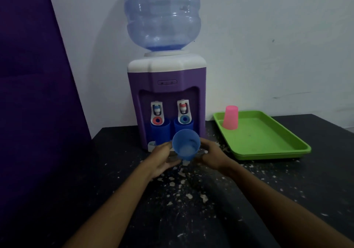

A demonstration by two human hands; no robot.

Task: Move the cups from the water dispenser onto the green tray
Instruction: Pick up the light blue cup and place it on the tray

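A blue plastic cup (pixel 185 144) is tilted with its mouth toward me, just in front of the purple water dispenser (pixel 166 86). My left hand (pixel 162 159) and my right hand (pixel 211 154) hold it from either side. Two more blue cups stand on the dispenser's drip tray, one (pixel 160 131) under the left tap and one (pixel 181 126) under the right tap, partly hidden by the held cup. A pink cup (pixel 230 117) stands upside down in the far left corner of the green tray (pixel 268 144), which lies right of the dispenser.
A large clear blue water bottle (pixel 162 16) sits upside down on the dispenser. The dark table (pixel 191 199) is flecked with white paint. A purple panel (pixel 34 94) stands on the left and a white wall behind.
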